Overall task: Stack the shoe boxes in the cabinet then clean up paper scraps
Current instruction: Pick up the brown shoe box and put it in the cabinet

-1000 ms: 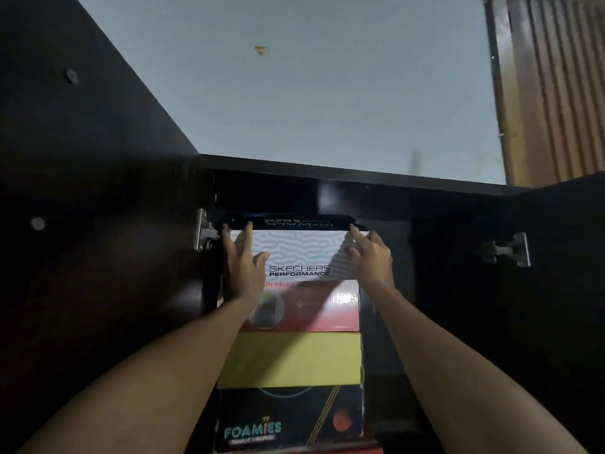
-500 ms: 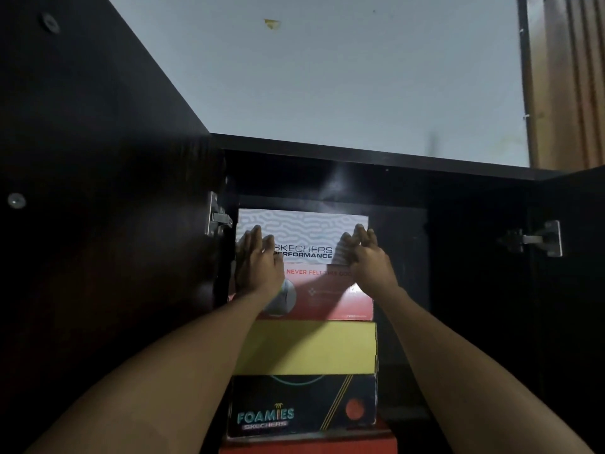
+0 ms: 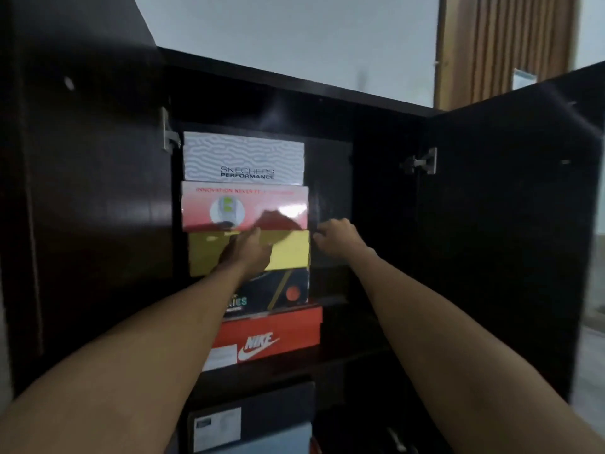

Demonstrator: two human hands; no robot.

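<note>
view count: one, head-worn wide-angle, no second view to share with
position: at arm's length from open dark cabinet [image 3: 376, 126]
facing: forward, tilted up; ceiling [image 3: 294, 34] above the left hand [image 3: 247, 250] and right hand [image 3: 337, 235]
framing: both forearms enter from bottom edge, stacked shoe boxes [image 3: 244, 157] centre, edges bowed

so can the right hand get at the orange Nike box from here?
Probably yes. The right hand is beside the yellow box, empty, and the Nike box sits lower, jutting out of the stack with its front face uncovered and dark open shelf space to its right.
</note>
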